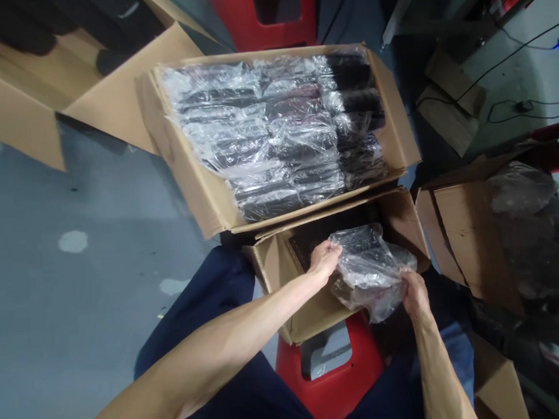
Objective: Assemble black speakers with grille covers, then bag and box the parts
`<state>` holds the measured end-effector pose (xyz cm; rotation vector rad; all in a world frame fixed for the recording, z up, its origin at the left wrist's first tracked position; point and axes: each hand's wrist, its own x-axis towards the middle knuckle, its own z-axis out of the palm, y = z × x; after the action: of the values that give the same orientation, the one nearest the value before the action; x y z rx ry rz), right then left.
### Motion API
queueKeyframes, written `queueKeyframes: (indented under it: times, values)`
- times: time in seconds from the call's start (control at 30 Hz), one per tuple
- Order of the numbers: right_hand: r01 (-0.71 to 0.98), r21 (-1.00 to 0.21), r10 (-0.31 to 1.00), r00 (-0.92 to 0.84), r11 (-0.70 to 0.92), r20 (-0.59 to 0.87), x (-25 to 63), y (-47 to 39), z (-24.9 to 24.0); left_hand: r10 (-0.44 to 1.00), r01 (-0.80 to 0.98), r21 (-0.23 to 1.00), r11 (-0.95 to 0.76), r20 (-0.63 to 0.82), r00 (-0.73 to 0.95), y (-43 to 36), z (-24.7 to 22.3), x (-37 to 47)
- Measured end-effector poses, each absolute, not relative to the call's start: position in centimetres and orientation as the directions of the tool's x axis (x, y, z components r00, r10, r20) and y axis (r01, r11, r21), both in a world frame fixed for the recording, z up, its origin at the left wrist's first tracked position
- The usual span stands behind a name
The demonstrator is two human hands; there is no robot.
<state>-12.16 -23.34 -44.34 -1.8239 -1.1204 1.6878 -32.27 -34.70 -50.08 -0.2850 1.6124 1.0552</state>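
Between my two hands stretches a crumpled clear plastic bag (369,261). My left hand (326,260) pinches its left edge, and my right hand (414,292) grips its right side with curled fingers. Whether anything lies inside the bag I cannot tell. Both hands are over a small open cardboard box (320,320), which has dark contents partly hidden by the bag. Just beyond it sits a larger cardboard box (194,195) packed with rows of dark items (298,133) wrapped in clear plastic.
A red stool (333,382) is between my knees, and another red stool (270,38) stands at the far side. At upper left is an open carton (114,96) with black items. On the right, a carton (472,230) holds clear plastic; cables (479,77) run above it.
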Motion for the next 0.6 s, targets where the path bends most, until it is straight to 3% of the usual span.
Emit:
queueKeyframes:
  times: [0.1, 0.23, 0.43, 0.5, 0.6]
  values:
    - [0.313, -0.732, 0.767, -0.019, -0.605, -0.642, -12.2, -22.8, -43.7, 0.336, -0.639, 0.536, 0.552, -0.844, -0.418, -34.8, -50.2, -32.5]
    - [0.482, -0.684, 0.792, 0.033, -0.547, -0.610, -11.6, -22.6, -43.0, 0.369, -0.578, 0.634, 0.515, -0.772, -0.518, -34.7, -50.3, -33.0]
    - [0.695, -0.562, 0.766, -0.025, -0.449, -0.642, -10.7, -21.9, -44.4, 0.477, -0.549, 0.730, 0.407, -0.682, -0.554, -34.6, -49.7, -32.6]
    - [0.735, -0.535, 0.786, -0.005, -0.416, -0.618, -10.7, -21.8, -44.8, 0.598, -0.449, 0.835, 0.319, -0.545, -0.588, -34.8, -49.0, -32.1]
    - [0.737, -0.544, 0.812, 0.013, -0.402, -0.584, -11.8, -21.9, -44.9, 0.779, -0.107, 0.990, 0.095, -0.141, -0.610, -35.4, -47.7, -31.4]
